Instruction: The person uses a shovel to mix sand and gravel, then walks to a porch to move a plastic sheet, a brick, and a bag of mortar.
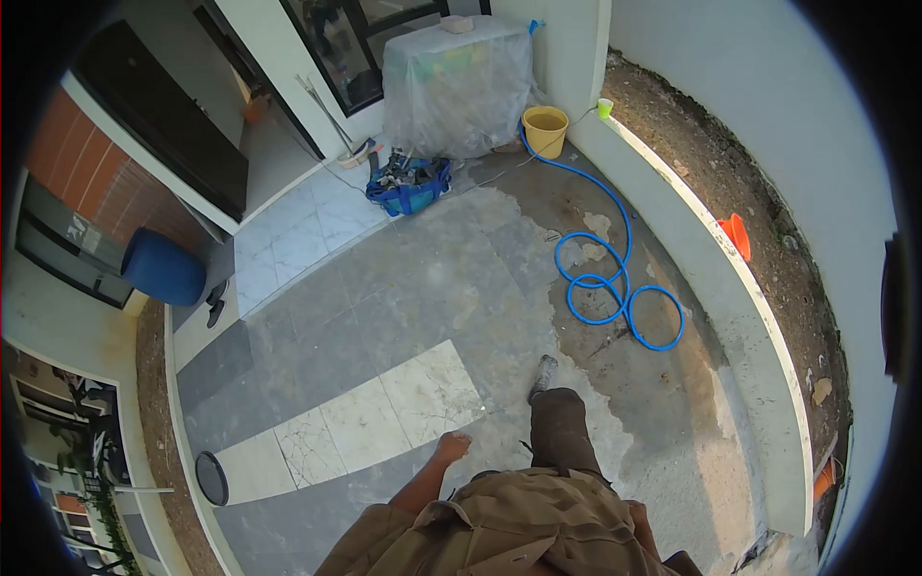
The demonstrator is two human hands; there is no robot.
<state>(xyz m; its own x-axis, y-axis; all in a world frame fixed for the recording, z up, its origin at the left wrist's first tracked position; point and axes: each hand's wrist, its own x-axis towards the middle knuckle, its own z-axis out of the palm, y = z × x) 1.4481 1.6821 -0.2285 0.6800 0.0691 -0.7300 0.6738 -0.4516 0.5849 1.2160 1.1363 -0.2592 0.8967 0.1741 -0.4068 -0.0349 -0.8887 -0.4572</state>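
Note:
My left hand (453, 444) hangs beside my left hip, fingers curled in, and nothing shows in it. Below it run pale marbled floor tiles (360, 430), some with dark cracks, set among grey tiles (384, 331). Of my right arm only a bit of forearm (642, 528) shows past the brown shirt (538, 509); the hand itself is hidden. One foot in a dusty grey shoe (544, 372) is forward, near the broken edge of the grey tiling.
A blue hose (629, 230) lies coiled at right, leading to a yellow bucket (545, 134). Ahead are a blue tool bag (411, 187) and a plastic-covered stack (451, 86). A blue barrel (163, 267) stands left, a black round tub (211, 478) nearer. A low curved wall (715, 250) bounds the right.

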